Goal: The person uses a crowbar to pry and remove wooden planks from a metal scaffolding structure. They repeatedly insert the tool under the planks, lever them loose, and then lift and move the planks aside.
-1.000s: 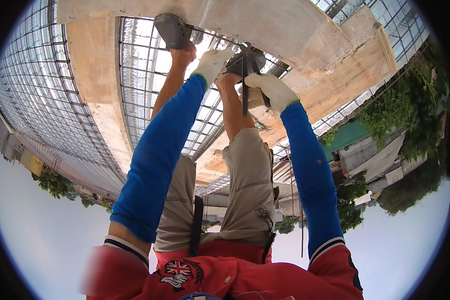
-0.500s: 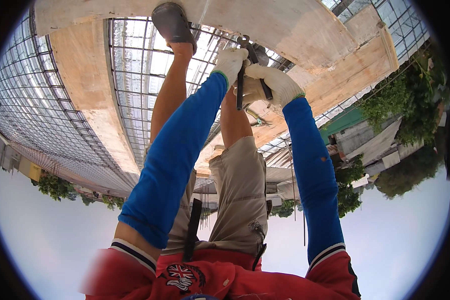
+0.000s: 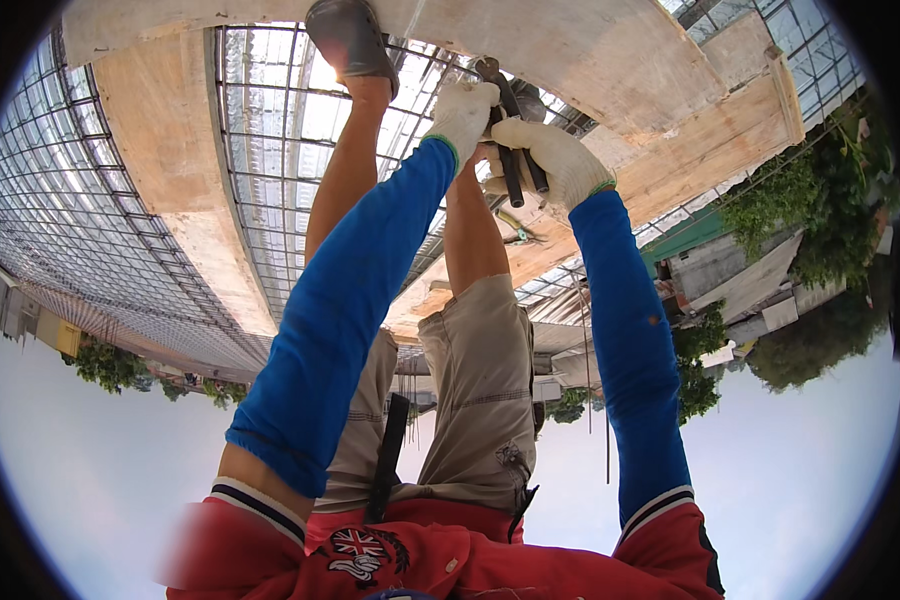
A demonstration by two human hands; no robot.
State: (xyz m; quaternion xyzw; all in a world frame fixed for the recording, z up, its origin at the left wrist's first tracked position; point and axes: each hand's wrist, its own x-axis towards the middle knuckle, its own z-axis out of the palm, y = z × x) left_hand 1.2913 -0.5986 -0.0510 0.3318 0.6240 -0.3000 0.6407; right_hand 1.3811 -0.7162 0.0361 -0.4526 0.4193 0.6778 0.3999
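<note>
My right hand (image 3: 555, 160), in a pale work glove, is closed around a dark two-handled tool that looks like pincers (image 3: 511, 170). The handles lie close together, pointing back toward me, and the tool's rounded end is on the far side. Right beside that end, my left hand (image 3: 462, 112), gloved as well, has its fingers curled in. Whatever those fingers hold is hidden. Below both hands runs a grid of steel rebar (image 3: 270, 130).
Plywood boards (image 3: 570, 60) lie across the rebar ahead and to the right, with another plank (image 3: 160, 140) at the left. My shoe (image 3: 348, 40) rests at the far board's edge. A small greenish object (image 3: 515, 225) lies on the wood below my right hand. Trees (image 3: 820, 190) stand at the right.
The tool's two handles have come closer together in my right hand. My left hand has shifted slightly toward the far side and stays beside the tool.
</note>
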